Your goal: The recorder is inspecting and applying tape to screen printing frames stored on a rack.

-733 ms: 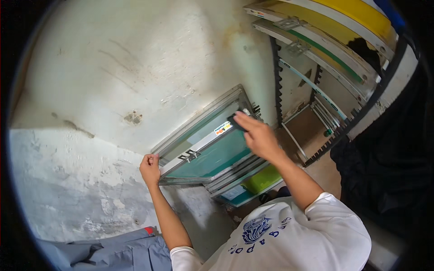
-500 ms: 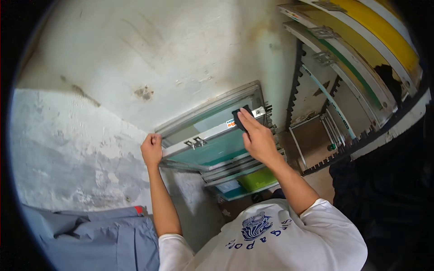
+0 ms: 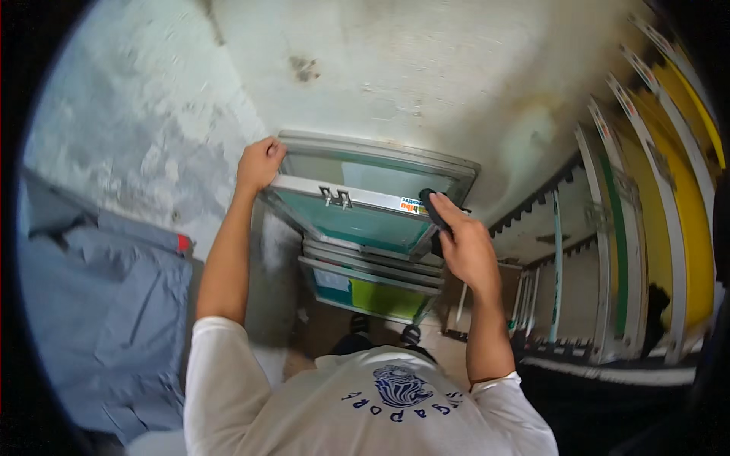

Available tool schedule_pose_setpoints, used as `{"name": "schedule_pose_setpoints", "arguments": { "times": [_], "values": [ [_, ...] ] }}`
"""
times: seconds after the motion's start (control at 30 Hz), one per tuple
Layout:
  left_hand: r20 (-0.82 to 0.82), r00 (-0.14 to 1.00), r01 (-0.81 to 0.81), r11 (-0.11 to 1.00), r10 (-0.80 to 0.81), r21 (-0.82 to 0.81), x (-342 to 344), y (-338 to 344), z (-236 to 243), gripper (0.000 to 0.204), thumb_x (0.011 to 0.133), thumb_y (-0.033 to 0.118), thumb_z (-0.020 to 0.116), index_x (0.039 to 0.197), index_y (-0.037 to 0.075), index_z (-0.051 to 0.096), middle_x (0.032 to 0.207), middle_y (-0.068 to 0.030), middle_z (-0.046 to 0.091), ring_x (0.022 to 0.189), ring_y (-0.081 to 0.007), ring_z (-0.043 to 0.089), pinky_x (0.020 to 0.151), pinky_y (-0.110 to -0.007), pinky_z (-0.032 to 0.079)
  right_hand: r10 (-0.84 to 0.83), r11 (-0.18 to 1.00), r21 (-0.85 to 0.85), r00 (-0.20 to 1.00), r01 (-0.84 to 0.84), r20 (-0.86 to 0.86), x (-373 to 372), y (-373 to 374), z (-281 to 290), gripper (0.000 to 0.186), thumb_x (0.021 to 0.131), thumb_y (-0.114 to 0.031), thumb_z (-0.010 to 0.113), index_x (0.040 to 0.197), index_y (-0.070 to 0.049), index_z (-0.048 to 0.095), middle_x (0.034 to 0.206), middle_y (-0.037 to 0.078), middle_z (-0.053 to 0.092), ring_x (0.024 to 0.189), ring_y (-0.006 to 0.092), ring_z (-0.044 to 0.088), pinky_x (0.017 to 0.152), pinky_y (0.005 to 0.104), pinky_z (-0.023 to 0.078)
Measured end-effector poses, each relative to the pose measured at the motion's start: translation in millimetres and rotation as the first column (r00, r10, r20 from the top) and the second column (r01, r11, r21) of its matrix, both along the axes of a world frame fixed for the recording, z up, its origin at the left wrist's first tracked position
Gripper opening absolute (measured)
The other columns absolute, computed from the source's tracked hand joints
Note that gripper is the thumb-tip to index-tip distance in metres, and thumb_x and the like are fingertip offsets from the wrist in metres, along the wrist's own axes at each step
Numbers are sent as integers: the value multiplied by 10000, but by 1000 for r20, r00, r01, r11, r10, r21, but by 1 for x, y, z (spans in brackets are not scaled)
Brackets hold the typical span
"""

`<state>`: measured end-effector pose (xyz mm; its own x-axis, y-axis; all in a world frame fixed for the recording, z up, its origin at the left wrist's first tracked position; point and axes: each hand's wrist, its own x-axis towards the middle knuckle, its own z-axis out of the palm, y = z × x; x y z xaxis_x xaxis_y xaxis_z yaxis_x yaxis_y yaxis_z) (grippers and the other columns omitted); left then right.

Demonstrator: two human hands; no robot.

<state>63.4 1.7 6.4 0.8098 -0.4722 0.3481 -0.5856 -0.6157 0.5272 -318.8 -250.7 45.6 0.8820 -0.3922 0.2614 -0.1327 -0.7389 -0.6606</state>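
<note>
Framed screens stand against the wall in front of me; the top one has a silver bar (image 3: 365,196) with metal clips and a sticker, and a turquoise panel (image 3: 342,226). My left hand (image 3: 262,163) has its fingers curled over this frame's upper left corner. My right hand (image 3: 464,247) holds a black object (image 3: 432,204), perhaps a pad, at the right end of the silver bar; the object is mostly hidden by the fingers. Below, a lower stack of frames (image 3: 361,266) shows teal and lime-green panels.
A slotted rack (image 3: 570,353) on the right carries several frames with yellow (image 3: 688,266) and green panels. Grey fabric (image 3: 106,304) lies or hangs on the left. A pale wall (image 3: 395,68) is behind the screens. My sandalled feet (image 3: 411,334) stand on the floor below.
The view has turned, swinging the rack upright at the right and the grey fabric higher at the left. Both hands remain at the top frame, which appears more level and centred.
</note>
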Motion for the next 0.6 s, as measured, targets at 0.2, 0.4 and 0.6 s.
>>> {"name": "schedule_pose_setpoints", "arguments": {
  "times": [0.2, 0.4, 0.6],
  "values": [
    [11, 1000, -23, 1000, 23, 13, -6, 1, 0, 284, 903, 347, 683, 918, 65, 709, 746, -147, 670, 714, -366, 658, 669, -432, 520, -25, 962, -273, 998, 9, -56, -1, -25, 11, 489, 923, -80, 697, 1407, -63, 623, 1336, 157, 681, 1171, 408, 610, 1010, 475, 478],
    [-46, 999, -9, 999, 11, 44, -12, -1, 7, 258, 905, 357, 685, 944, 109, 746, 815, -102, 725, 765, -358, 686, 700, -447, 540, -104, 789, -613, 975, -40, -198, 39, 17, -18, 445, 1027, -221, 611, 1440, -75, 532, 1388, 98, 605, 1351, 380, 514, 1083, 812, 274],
    [-139, 990, 41, 996, -29, 83, -12, 3, 13, 308, 935, 436, 698, 976, 136, 753, 889, -74, 765, 861, -344, 724, 760, -462, 565, 185, 843, -464, 956, -273, -227, 112, 61, -18, 505, 1022, -185, 609, 1495, -69, 479, 1444, 121, 581, 1362, 357, 520, 1121, 712, 338]
  ]
}}
